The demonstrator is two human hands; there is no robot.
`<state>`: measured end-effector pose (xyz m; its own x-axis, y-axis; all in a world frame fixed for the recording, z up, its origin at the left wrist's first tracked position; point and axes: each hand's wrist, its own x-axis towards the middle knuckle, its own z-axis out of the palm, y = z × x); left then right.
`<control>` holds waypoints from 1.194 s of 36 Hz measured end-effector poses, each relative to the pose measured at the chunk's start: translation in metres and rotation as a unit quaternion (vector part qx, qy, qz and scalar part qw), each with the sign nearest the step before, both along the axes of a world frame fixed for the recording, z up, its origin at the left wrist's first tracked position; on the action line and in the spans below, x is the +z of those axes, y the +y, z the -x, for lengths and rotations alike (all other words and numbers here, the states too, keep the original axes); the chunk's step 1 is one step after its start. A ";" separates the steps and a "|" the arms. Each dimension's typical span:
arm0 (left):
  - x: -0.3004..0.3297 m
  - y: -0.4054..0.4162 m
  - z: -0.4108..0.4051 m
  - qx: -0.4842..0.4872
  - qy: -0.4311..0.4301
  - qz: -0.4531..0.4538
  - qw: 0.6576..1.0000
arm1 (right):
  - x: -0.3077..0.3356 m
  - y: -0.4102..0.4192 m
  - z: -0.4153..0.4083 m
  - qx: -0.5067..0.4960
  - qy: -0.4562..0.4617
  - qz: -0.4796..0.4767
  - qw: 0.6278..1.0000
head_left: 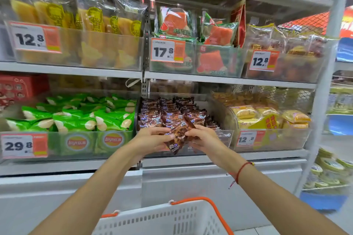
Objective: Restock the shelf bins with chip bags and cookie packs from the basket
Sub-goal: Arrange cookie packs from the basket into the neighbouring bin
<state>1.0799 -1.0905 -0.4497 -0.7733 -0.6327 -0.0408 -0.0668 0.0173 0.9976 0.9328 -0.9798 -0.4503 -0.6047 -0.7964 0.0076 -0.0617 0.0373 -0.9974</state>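
Note:
Both hands hold brown cookie packs [178,135] in front of the middle clear bin [227,135] on the lower shelf. My left hand [152,138] grips the packs from the left, and my right hand [202,137] grips them from the right. That bin holds several more brown cookie packs [168,112] in rows. To its left, a bin [57,145] is full of green chip bags [76,116]. The white basket [164,219] with an orange handle [214,208] sits below my arms at the bottom of the view; its contents are hidden.
A bin of yellow bread packs [267,118] stands right of the cookie bin. The upper shelf carries bins of yellow snacks [86,25], watermelon-print packs [191,30] and pastry bags [286,44]. Price tags [23,146] hang on the bin fronts. Another rack stands at far right.

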 end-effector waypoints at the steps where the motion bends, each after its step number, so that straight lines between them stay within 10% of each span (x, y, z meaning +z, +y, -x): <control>1: 0.003 -0.003 -0.002 0.001 -0.015 0.042 0.999 | 0.000 0.000 0.002 0.010 0.028 -0.007 1.000; 10: 0.020 -0.009 -0.002 0.030 0.014 0.174 0.984 | 0.017 0.008 0.005 0.062 0.186 0.017 0.980; 18: 0.010 -0.036 -0.004 0.269 -0.086 0.328 0.901 | 0.047 0.013 0.071 -0.187 0.238 0.083 0.950; 28: -0.009 -0.036 0.011 0.325 -0.192 0.407 0.832 | 0.029 -0.014 0.105 -0.018 0.411 -0.122 0.903; 37: -0.010 -0.039 0.009 0.327 -0.210 0.420 0.820 | 0.040 -0.025 0.097 0.000 0.682 -0.192 0.705; 43: -0.009 -0.038 0.009 0.328 -0.211 0.420 0.820 | 0.039 -0.030 0.094 -0.023 0.600 -0.173 0.781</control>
<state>1.0707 -1.1285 -0.4587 -0.2851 -0.8484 0.4461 -0.6720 0.5088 0.5381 0.8386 -1.0096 -0.4110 -0.3563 -0.8537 0.3798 -0.9343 0.3217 -0.1534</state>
